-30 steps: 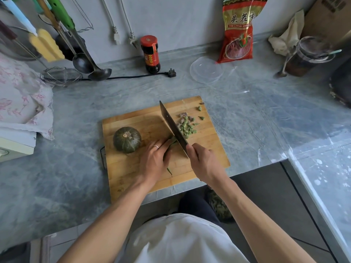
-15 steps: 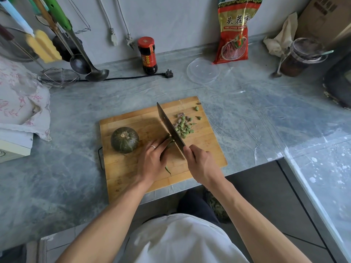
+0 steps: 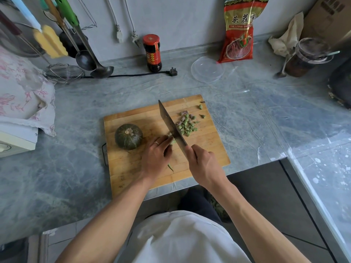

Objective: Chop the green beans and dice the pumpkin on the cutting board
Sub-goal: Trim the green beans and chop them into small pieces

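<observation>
Two hands are at work near the middle of your wooden cutting board (image 3: 133, 171). Your right hand (image 3: 204, 164) grips the cleaver (image 3: 171, 125) by its handle, and your left hand (image 3: 155, 156) curls its fingers over the uncut green beans (image 3: 173, 141), pinning them just beside the blade. Compared with a second ago, the blade has barely shifted and your left hand sits in nearly the same place, so the chopping is advancing in small steps. Chopped bean pieces (image 3: 186, 126) lie in a loose heap on the far side of the blade. One bean tail (image 3: 171, 168) pokes out below your left hand, so the beans look unfinished. The whole pumpkin (image 3: 128, 136) sits uncut on the board's left part.
</observation>
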A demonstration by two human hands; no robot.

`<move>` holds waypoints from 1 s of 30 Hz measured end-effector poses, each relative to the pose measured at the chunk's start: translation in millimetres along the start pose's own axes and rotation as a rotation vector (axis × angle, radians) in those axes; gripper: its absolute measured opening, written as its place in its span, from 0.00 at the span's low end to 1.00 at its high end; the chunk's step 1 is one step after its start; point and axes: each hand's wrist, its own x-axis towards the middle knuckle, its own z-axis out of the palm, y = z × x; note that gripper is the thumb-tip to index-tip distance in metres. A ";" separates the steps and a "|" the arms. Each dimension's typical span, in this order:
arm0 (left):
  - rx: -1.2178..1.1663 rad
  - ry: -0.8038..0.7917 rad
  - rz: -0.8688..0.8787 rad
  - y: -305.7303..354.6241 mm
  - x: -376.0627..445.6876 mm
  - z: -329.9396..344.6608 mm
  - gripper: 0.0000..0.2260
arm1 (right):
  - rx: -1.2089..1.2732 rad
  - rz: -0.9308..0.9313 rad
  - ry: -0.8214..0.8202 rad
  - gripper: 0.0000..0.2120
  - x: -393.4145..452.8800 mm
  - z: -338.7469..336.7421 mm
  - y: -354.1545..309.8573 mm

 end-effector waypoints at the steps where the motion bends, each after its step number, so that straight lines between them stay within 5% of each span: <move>1: -0.001 -0.005 -0.007 -0.1 -0.8 0.5 0.13 | -0.004 0.005 0.001 0.22 0.1 1.0 -0.9; 20: -0.066 -0.022 -0.045 -10.3 -2.6 9.0 0.13 | -0.067 0.032 -0.044 0.17 11.5 22.1 -19.5; 30: -0.021 -0.003 -0.009 -11.6 -3.6 5.9 0.12 | 0.044 0.208 -0.043 0.23 19.7 -3.8 -17.3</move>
